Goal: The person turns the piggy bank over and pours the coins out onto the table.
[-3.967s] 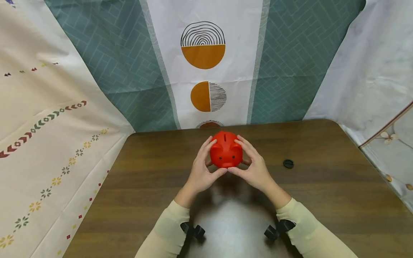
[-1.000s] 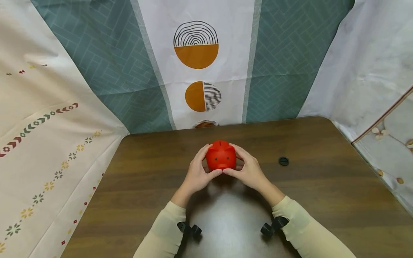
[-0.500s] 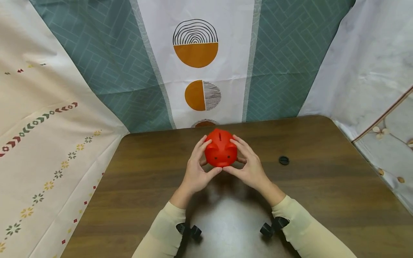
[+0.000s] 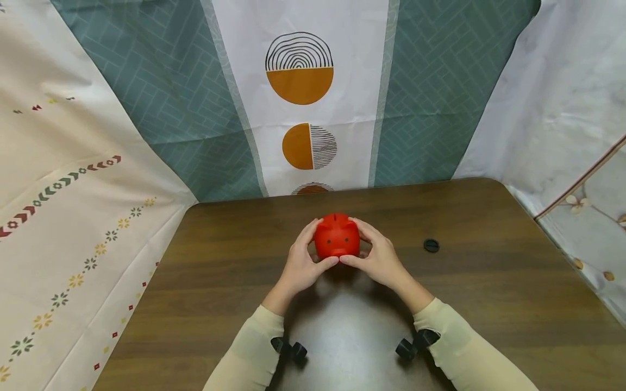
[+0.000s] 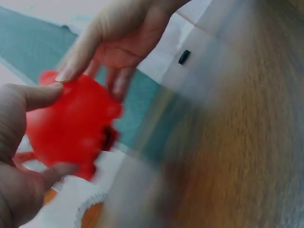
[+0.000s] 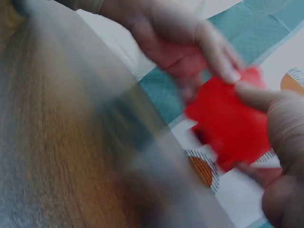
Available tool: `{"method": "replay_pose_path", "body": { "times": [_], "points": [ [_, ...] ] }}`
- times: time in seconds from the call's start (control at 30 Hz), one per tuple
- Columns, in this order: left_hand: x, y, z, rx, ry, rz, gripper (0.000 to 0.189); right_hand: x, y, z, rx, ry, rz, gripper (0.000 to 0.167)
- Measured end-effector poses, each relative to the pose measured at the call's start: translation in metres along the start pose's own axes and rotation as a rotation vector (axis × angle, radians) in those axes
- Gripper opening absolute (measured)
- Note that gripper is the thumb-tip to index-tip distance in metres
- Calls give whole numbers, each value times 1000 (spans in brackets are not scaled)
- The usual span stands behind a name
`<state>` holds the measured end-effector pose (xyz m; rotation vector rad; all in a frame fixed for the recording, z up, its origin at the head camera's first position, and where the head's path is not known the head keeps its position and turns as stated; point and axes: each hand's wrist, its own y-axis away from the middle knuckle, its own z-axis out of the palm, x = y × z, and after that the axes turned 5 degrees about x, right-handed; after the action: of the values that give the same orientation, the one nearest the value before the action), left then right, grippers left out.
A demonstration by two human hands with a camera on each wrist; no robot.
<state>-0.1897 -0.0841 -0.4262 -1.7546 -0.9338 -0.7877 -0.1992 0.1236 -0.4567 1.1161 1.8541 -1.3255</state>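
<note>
cloth [image 4: 313, 114] hangs behind wooden table [image 4: 215, 282]; left grip [image 4: 299, 264] and right grip [image 4: 383, 264] clasp red piggybank [image 4: 337, 237].

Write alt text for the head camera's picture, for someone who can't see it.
A rounded red pig-shaped bank is held between a person's left hand and right hand over a brown wood-grain table. A small round black disc lies to the right; teal-and-white patterned fabric hangs behind.

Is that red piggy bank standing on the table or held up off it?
Held up: the left hand and right hand grip the piggy bank, and both wrist views show cloth between it and the table.
</note>
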Motion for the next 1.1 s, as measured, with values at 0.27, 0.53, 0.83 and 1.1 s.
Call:
{"method": "replay_pose_path", "body": {
  "times": [0.27,0.53,0.83,1.1],
  "points": [
    [-28,0,4,28,-22,5,83,7,-2,5,-3,-22,2,81],
    [-37,-1,5,-3,-10,-83,82,9,-1,5,-12,-25,80,82],
    [-11,-6,2,72,-14,188,82,-9,-3,-4,96,2,-220,84],
    [-26,-1,2,2,-47,-47,83,-36,3,-3,5,0,26,79]
  ]
}}
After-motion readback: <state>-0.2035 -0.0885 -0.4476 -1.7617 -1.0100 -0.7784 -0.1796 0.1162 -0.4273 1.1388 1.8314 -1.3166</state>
